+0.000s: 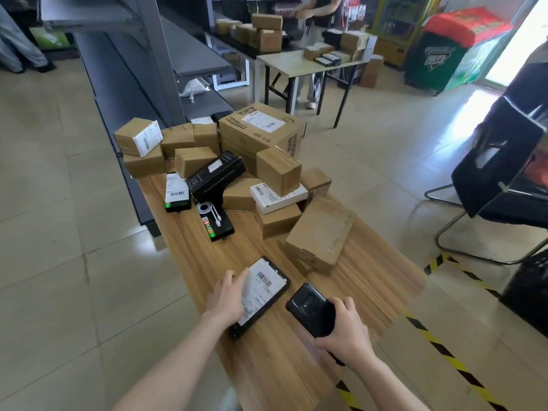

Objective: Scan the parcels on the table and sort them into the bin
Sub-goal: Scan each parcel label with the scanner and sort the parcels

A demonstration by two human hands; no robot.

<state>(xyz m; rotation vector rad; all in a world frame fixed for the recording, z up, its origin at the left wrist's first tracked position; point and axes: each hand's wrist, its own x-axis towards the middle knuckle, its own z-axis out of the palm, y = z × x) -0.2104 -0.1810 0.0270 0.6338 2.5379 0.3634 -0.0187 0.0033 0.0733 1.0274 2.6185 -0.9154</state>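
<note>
Grey shelving (124, 84) along the left, running down beside the table. Long wooden table (281, 366) up the middle, near end towards the camera. Black chair (498, 161) off to the right on the tiled floor, well apart from the table; below it, at the right edge, a dark container (527, 292), cut off by the frame. Yellow-black tape (444, 351) on the floor just beside the table's right side. Heap of parcels (278, 170) crowding the table's far half, mostly brown cartons, stacked and leaning on each other. Biggest carton (261, 129) at the back of the heap, white label on top. Flat brown box (320, 235) at the heap's near right, tilted, propped on another box beneath. Black parcel (267, 295) lying flat and alone on the near half, apart from the heap, white barcode label facing up. Left hand (226, 298) laid on that parcel's left side, fingers straight and loosely spread over the label's edge, pressing rather than pinching. Black scanner (308, 310) just right of the parcel, not touching it, back face up. Right hand (345, 330) wrapped round the scanner's near end, fingers and thumb curled tight about it. Smallest of all, cable pack (215, 222) flat on the table at the heap's near left.
</note>
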